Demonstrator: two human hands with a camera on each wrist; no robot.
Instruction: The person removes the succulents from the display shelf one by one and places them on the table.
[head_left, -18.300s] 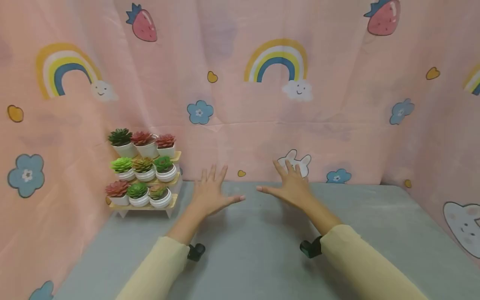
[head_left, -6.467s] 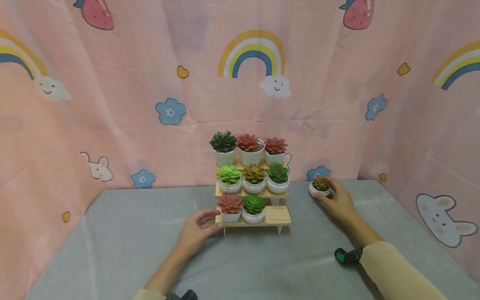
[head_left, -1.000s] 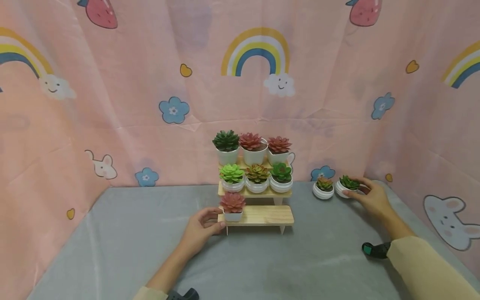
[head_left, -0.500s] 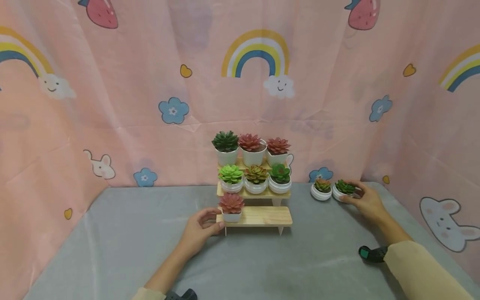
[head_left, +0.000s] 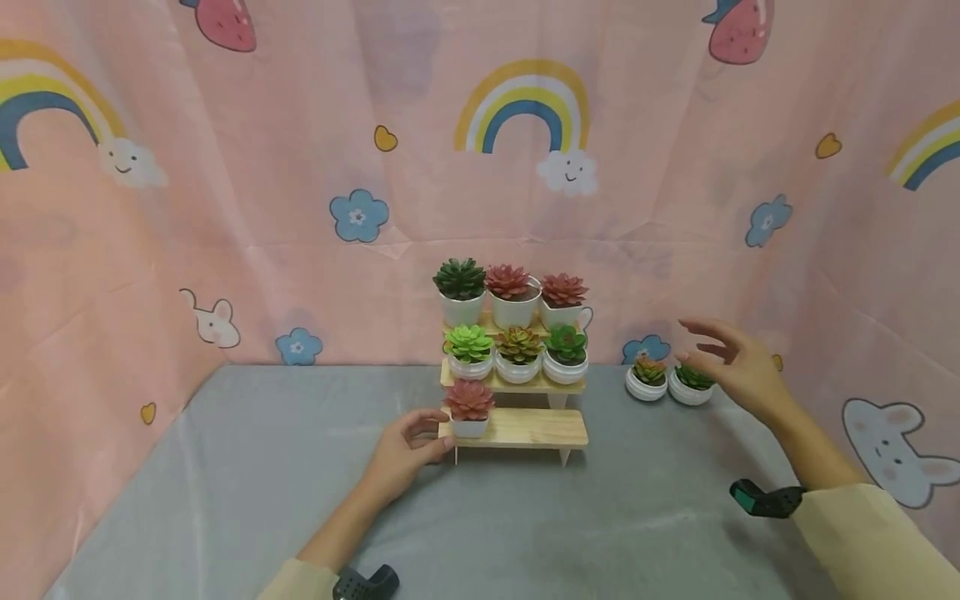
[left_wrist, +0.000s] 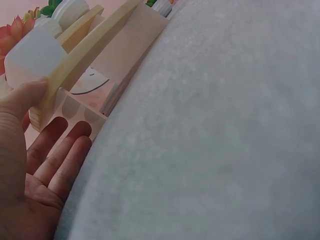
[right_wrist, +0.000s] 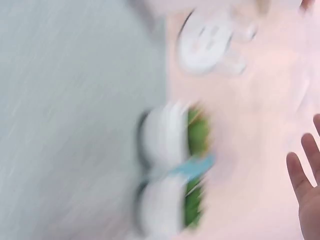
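Observation:
A three-tier wooden display stand point(head_left: 536, 427) on white legs carries small potted succulents. My left hand point(head_left: 399, 454) grips the left end of its lowest shelf. In the left wrist view the thumb point(left_wrist: 32, 95) lies on the wooden edge and the other fingers reach under it, beside the leg. One pink succulent in a white pot point(head_left: 470, 408) stands on that shelf, right by this hand. My right hand point(head_left: 738, 367) is raised with loosely bent fingers and nothing in them. It partly covers a green succulent pot point(head_left: 691, 392). An orange-green succulent pot point(head_left: 646, 387) stands left of that one.
Three succulents, including a dark green one point(head_left: 460, 283), fill the top shelf. Three more, including a light green one point(head_left: 469, 346), line the middle shelf. A pink patterned curtain point(head_left: 420, 308) hangs behind the grey-covered table point(head_left: 285, 483).
My right hand has let go of the green succulent pot beside the orange-green one and lifted up and back. The left hand stays at the stand.

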